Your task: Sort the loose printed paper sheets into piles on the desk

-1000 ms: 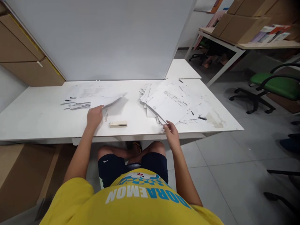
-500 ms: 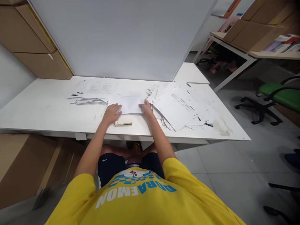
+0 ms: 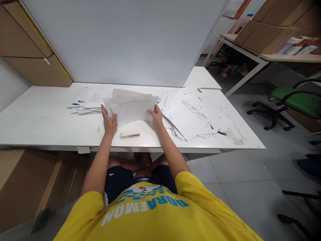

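We note a small sheaf of papers [image 3: 131, 108] held up off the white table [image 3: 45, 124], tilted with its top edge leaning away from us, at 12 o'clock from the body. Long axis runs side to side, 9 to 3 o'clock. Sheets are fanned, not squared; at least three edges show at the top.

Left hand [image 3: 109, 121] grips the lower left corner of the sheaf, fingers behind, thumb in front, pinching the paper. Right hand [image 3: 155, 115] pinches the right edge the same way. Both hands touch the sheaf at opposite short ends, so neither is nearer; the sheaf lies directly between them.

Just below the sheaf, toward 6 o'clock, a cream stapler [image 3: 130, 134] lies flat on the table, long axis also 9 to 3, apart from both hands, slightly closer to the left.

At 10 o'clock: a flat stack of printed sheets [image 3: 84, 103], near the left hand, not touching. At 2 o'clock: a larger loose spread of papers [image 3: 193, 113], its near edge just beside the right hand.

Behind, at 12 o'clock, a grey partition panel [image 3: 125, 40] stands upright at the table's far edge. Green chair [image 3: 298, 97] well apart at 3 o'clock.
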Action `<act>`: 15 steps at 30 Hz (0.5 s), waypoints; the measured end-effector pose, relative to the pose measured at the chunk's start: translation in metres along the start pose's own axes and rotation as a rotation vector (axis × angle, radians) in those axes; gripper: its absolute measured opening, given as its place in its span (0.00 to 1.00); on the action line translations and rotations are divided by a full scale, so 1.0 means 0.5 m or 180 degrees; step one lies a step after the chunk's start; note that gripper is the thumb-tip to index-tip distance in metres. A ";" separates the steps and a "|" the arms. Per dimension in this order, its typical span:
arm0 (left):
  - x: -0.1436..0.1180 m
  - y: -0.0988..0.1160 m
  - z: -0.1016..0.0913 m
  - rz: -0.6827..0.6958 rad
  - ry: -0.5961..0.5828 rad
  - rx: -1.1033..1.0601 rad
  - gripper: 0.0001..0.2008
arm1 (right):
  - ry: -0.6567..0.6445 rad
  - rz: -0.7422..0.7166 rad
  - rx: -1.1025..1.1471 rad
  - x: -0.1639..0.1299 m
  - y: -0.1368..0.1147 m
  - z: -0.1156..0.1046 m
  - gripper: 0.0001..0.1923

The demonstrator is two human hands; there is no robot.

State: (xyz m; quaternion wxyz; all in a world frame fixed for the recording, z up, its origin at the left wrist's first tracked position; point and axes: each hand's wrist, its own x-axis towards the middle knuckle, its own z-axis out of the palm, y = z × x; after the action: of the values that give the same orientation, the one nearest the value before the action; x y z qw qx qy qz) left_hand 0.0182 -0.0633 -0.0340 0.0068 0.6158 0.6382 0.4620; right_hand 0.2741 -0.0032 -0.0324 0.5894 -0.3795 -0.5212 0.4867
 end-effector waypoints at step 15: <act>0.001 -0.026 0.023 0.0003 0.0465 0.0190 0.43 | 0.0241 -0.0220 -0.0370 -0.006 0.006 -0.017 0.15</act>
State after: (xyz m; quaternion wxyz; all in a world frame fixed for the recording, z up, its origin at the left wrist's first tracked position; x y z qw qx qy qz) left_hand 0.0145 -0.0536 -0.0479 -0.0585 0.5807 0.6502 0.4865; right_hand 0.2822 -0.0050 -0.0373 0.6021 -0.4130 -0.5387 0.4203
